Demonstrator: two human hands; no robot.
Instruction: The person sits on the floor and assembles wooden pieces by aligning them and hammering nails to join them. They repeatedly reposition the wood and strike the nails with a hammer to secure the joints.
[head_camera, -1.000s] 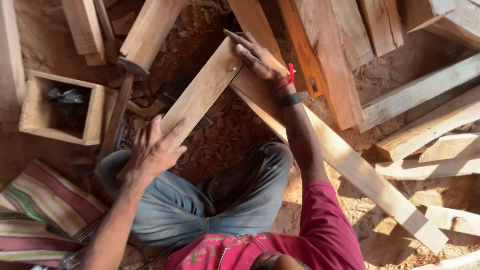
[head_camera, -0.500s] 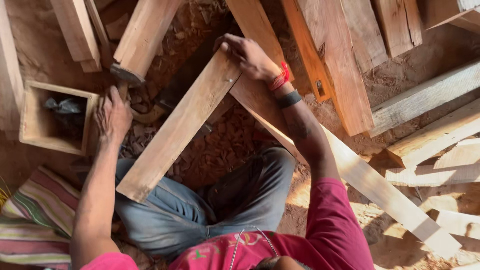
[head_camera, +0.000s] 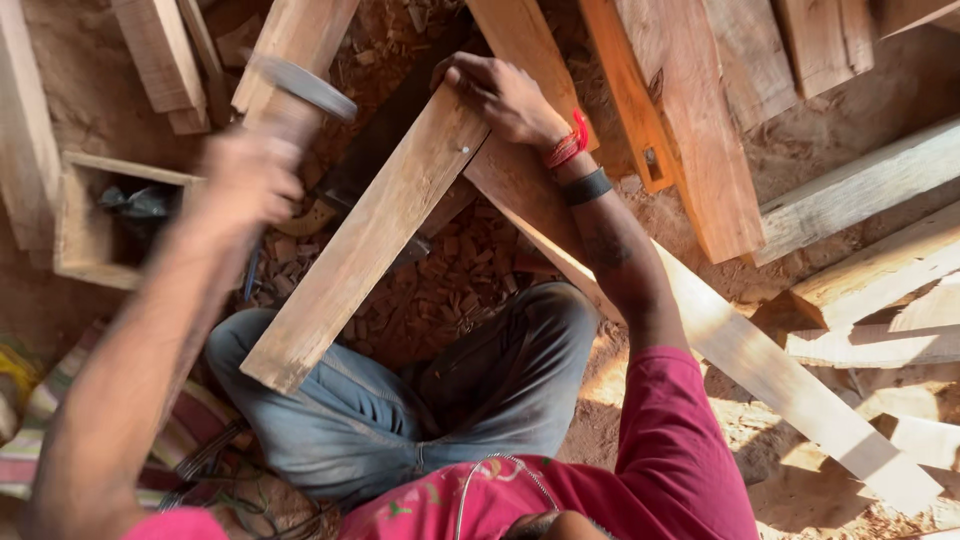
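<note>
1. While blurred, left hand (head_camera: 250, 175) is fisted on a hammer (head_camera: 300, 85), raised above an open wooden box (head_camera: 80, 230).
2. Plank (head_camera: 370, 240) slants across the lap, free end overhanging.
3. Right hand (head_camera: 500, 95) fingers press together on the plank's top, beside a nail (head_camera: 462, 149).

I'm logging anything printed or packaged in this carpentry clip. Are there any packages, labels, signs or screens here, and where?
No labels, signs or screens show.
Open wooden box: far left on the ground, square, pale wood, holding a crumpled dark bag; the closest thing to a package.
Left hand nearby grips a hammer.
</note>
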